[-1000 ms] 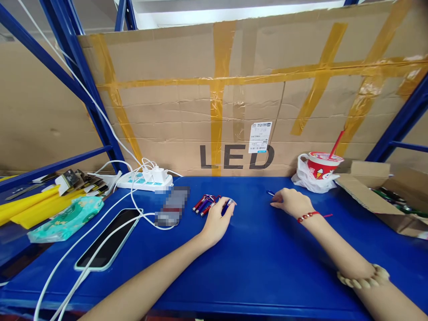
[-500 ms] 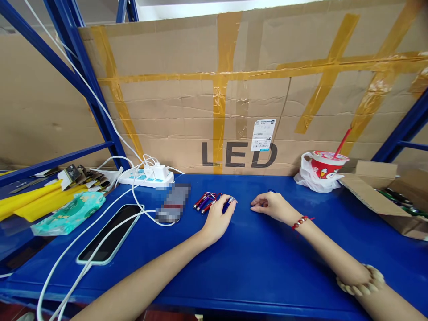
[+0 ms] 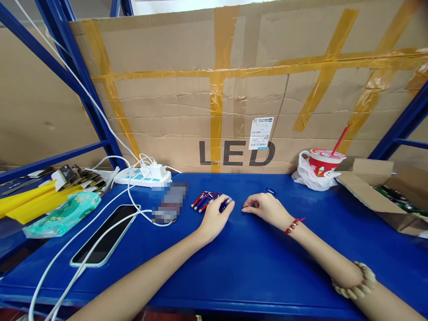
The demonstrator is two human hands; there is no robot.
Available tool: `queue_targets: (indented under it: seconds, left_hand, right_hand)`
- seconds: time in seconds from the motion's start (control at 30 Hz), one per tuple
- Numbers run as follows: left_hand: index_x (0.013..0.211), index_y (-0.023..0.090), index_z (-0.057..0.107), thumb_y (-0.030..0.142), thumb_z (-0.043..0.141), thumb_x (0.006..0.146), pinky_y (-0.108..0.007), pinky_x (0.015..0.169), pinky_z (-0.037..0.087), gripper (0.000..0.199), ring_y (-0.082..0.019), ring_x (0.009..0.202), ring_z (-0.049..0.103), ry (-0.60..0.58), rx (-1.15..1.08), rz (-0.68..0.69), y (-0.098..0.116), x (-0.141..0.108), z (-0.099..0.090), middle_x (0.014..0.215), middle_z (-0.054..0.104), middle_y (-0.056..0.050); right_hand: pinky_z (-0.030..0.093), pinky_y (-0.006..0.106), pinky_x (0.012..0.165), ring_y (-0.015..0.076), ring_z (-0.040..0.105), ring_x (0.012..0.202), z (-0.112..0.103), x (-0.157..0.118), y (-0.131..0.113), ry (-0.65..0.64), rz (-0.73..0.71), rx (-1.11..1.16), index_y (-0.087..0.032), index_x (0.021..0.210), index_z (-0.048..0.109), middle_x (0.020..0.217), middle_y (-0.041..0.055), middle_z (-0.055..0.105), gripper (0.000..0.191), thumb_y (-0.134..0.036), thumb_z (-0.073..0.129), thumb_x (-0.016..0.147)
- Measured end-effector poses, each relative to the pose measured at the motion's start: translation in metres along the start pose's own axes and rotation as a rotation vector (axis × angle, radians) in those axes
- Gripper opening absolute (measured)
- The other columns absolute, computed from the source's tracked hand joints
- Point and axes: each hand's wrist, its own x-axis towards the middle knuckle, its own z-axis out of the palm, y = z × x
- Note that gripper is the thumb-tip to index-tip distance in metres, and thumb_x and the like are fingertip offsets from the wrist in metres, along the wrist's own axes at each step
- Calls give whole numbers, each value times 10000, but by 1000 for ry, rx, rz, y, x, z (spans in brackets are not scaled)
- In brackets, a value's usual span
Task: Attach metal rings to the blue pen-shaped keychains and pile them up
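Several tubes [image 3: 202, 202] lie bunched on the table [image 3: 254, 263], the left hand [image 3: 213, 220] pinching a blue tube [image 3: 225, 205] beside them. One blue clip [image 3: 272, 191] lies apart, beyond the right hand [image 3: 270, 209], whose fingers curl together, contents unclear.

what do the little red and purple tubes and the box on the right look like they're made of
The small tubes look like glossy coated metal, going by their bright highlights and silvery ends, though shiny plastic is possible. The open box seems to be matte corrugated cardboard: plain brown, with stiff folded flaps.
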Motion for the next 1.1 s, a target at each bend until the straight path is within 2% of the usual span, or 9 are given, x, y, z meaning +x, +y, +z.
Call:
queue_targets:
  seconds: [0.1,0.2,0.33,0.47,0.6,0.77,0.9,1.03,1.1]
  left_hand:
    - [788,151,557,260,453,828,-214,743,374,156,-125,787,525,-16,-3,33,-1,1,0,807,583,-6]
    - [790,154,591,248,473,816,-225,768,385,154,-138,807,548,-46,-5,60,-3,2,1,835,614,-18]
    - [815,148,589,259,473,814,-224,701,412,160,-140,742,558,-49,-38,50,-4,2,1,794,610,-25]
    - [810,148,578,263,454,822,-217,671,423,170,-133,714,560,-59,-70,61,-2,1,0,739,595,-14]
    - [823,148,579,254,463,814,-226,696,428,158,-141,743,577,-81,-78,71,-3,1,0,772,614,-17]
    - [839,150,584,202,455,807,-228,713,413,143,-139,762,566,-94,-66,88,-7,2,0,785,614,-14]
    - [784,150,560,234,439,822,-234,704,410,152,-142,744,556,-81,-49,70,-5,2,0,754,598,-17]
    - [785,155,543,247,425,832,-237,735,412,157,-145,763,566,-51,-59,27,-1,1,0,760,606,-18]
    - [782,158,547,254,427,832,-233,733,412,161,-143,766,562,-43,-55,23,0,1,0,782,606,-18]
  right_hand:
    - [368,208,555,106,555,658,-7,-4,-6,200,-58,-31,-267,762,659,800,-59,643,140,-386,587,766]
    - [402,192,599,92,573,717,-10,-7,-13,358,-208,70,-245,813,654,865,-37,640,172,-367,533,817]
    - [430,181,698,89,575,818,-6,-9,-21,362,-422,167,-220,878,642,906,-7,630,194,-303,467,866]
    - [445,192,686,94,575,786,0,-10,-23,302,-488,182,-196,875,634,876,20,623,222,-322,451,871]
    - [440,182,609,92,567,739,4,-9,-21,287,-477,221,-199,844,642,860,26,610,217,-333,472,857]
    - [447,199,660,94,562,747,7,-9,-21,262,-457,252,-209,833,648,920,27,583,202,-348,502,839]
    - [427,182,604,82,555,710,2,-10,-26,233,-393,207,-222,825,649,920,11,586,234,-375,473,851]
    - [401,187,565,69,536,606,-13,-10,-24,403,-190,92,-223,826,649,874,-2,611,253,-396,466,847]
    - [375,205,525,80,544,593,-22,-9,-17,381,-28,-70,-240,833,656,901,-6,618,224,-399,498,823]
